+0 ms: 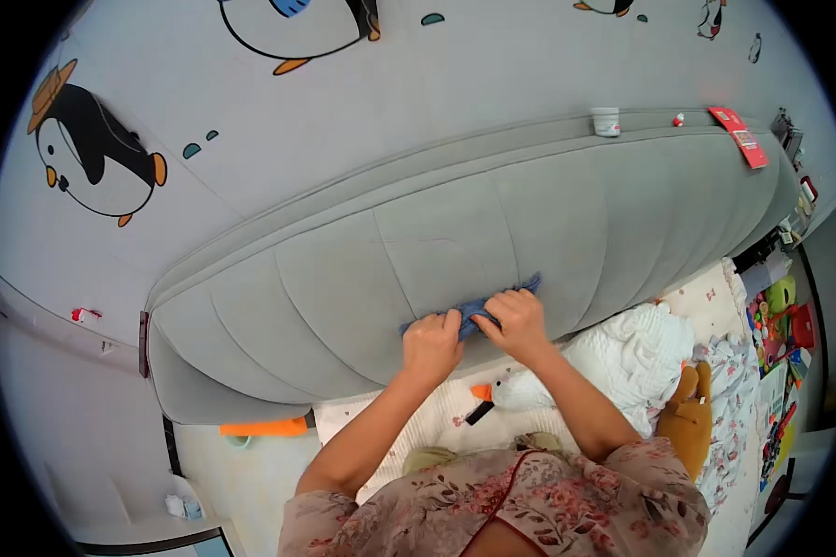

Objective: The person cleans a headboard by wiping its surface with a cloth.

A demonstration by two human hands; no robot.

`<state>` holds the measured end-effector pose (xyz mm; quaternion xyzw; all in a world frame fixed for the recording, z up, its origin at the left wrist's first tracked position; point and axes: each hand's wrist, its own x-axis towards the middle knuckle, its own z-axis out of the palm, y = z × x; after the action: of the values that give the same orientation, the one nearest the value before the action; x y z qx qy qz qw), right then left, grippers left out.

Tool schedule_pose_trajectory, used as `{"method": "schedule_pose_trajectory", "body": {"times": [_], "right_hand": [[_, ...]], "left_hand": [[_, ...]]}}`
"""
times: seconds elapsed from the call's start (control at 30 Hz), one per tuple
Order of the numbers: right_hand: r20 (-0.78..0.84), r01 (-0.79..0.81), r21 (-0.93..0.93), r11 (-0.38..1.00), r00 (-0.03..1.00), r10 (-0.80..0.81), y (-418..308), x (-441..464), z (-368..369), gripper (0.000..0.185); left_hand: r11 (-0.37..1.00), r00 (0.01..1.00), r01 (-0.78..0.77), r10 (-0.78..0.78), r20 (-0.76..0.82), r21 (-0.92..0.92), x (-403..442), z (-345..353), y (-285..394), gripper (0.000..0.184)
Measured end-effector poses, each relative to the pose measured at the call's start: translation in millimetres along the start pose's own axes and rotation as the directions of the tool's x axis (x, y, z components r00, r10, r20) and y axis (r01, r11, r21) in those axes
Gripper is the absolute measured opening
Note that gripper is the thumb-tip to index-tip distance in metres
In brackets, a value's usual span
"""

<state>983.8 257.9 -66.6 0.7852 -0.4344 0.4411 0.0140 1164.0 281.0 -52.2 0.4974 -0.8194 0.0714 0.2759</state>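
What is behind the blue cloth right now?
Behind the blue cloth, held by the left hand and right hand, is the grey padded headboard; its surface and seams show above it. The patch covered by cloth and hands is hidden, so any mark there can't be seen.

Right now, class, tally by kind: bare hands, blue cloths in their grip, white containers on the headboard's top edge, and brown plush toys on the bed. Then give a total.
Left hand and right hand: 2
Cloth: 1
White container: 1
Brown toy: 1
Total: 5
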Motion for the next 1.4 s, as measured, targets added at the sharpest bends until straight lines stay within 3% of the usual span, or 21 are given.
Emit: {"method": "schedule_pose_trajectory", "body": {"times": [0.03, 0.13, 0.23, 0.33, 0.4, 0.6, 0.67, 0.7, 0.77, 0.8, 0.83, 0.87, 0.93, 1.0, 1.1, 1.13, 1.17, 1.27, 1.33, 1.37, 1.4], "right_hand": [[0.032, 0.032, 0.026, 0.999, 0.999, -0.033, -2, 16, -12, 0.028], [0.041, 0.045, 0.035, 0.998, 0.998, -0.047, -8, 95, -40, 0.031], [-0.324, 0.153, -0.058, 0.987, 0.932, -0.163, 12, 179, -22, 0.031], [-0.191, 0.083, -0.102, 0.991, 0.976, -0.102, 30, 165, 7, 0.028], [-0.255, 0.113, -0.131, 0.985, 0.956, -0.144, 23, 103, 13, 0.028], [-0.077, 0.02, -0.099, 0.995, 0.997, -0.028, 6, -17, 20, 0.028], [0.134, -0.046, -0.1, 0.994, 0.989, 0.06, 10, -80, 35, 0.029], [0.127, -0.041, -0.108, 0.993, 0.99, 0.055, -1, -96, 26, 0.029], [0.225, -0.158, -0.031, 0.987, 0.961, 0.161, -1, -100, 19, 0.028], [0.189, -0.147, -0.063, 0.987, 0.97, 0.156, -6, -78, 5, 0.028], [0.124, -0.107, 0.005, 0.994, 0.987, 0.106, -14, -47, -12, 0.027], [0.043, -0.054, 0.061, 0.997, 0.998, 0.052, -17, -6, -26, 0.027], [-0.031, 0.015, -0.051, 0.999, 0.999, -0.016, -26, 70, -50, 0.029], [-0.27, 0.097, -0.041, 0.994, 0.957, -0.105, -15, 129, -37, 0.029], [-0.243, 0.016, -0.157, 0.987, 0.969, -0.054, 9, 124, 10, 0.028], [-0.337, 0.061, -0.217, 0.974, 0.932, -0.134, 8, 94, 18, 0.027], [-0.308, 0.015, -0.178, 0.984, 0.949, -0.07, 7, 57, 27, 0.026], [-0.23, -0.104, -0.077, 0.992, 0.97, 0.083, -5, 17, 28, 0.024], [-0.211, -0.129, -0.174, 0.976, 0.973, 0.091, -13, -3, 26, 0.023], [-0.136, -0.148, -0.124, 0.981, 0.982, 0.13, -10, -27, 35, 0.023], [-0.043, -0.182, -0.076, 0.98, 0.983, 0.179, -9, -60, 43, 0.024]], "left_hand": [[0.996, 0.995, 0.061, -0.056, 0.083, -0.059, -4, -7, 2, 0.031], [0.998, 0.998, 0.042, -0.04, -0.057, 0.041, 69, -58, -8, 0.031], [0.982, 0.969, 0.012, 0.036, -0.243, 0.191, 150, -81, -34, 0.027], [0.964, 0.979, 0.114, -0.068, -0.191, 0.241, 136, -32, -45, 0.023], [0.967, 0.969, -0.025, 0.086, -0.233, 0.253, 95, -13, -38, 0.018], [0.989, 0.99, -0.032, 0.052, -0.133, 0.147, -11, 32, -4, 0.008], [0.995, 0.993, -0.058, 0.049, 0.105, 0.08, -70, 70, -3, 0.013], [0.995, 0.994, -0.063, 0.056, 0.095, 0.079, -88, 64, 9, 0.013], [0.989, 0.971, 0.11, -0.087, 0.222, -0.096, -89, 63, 14, 0.021], [0.989, 0.963, 0.14, -0.125, 0.24, -0.051, -69, 38, 19, 0.027], [0.983, 0.984, 0.099, -0.074, 0.159, -0.153, -41, 6, 16, 0.028], [0.994, 0.996, 0.043, -0.035, 0.078, -0.098, -10, -22, 11, 0.03], [0.997, 0.999, 0.014, -0.011, -0.041, 0.072, 53, -68, 1, 0.034], [0.991, 0.963, -0.055, 0.085, -0.257, 0.122, 106, -83, -15, 0.03], [0.973, 0.977, 0.066, -0.018, -0.212, 0.223, 98, -26, -35, 0.024], [0.973, 0.966, 0.019, 0.042, -0.256, 0.23, 80, -10, -30, 0.021], [0.971, 0.947, -0.031, 0.104, -0.304, 0.237, 61, 2, -24, 0.019], [0.988, 0.983, -0.074, 0.094, -0.155, 0.134, 31, 11, -14, 0.02], [0.991, 0.996, -0.017, 0.029, -0.085, 0.133, 2, 23, -12, 0.025], [0.994, 0.997, 0.001, 0.007, -0.079, 0.107, -21, 32, -2, 0.028], [0.995, 0.993, 0.103, -0.103, 0.053, 0.015, -55, 51, 0, 0.032]]}}
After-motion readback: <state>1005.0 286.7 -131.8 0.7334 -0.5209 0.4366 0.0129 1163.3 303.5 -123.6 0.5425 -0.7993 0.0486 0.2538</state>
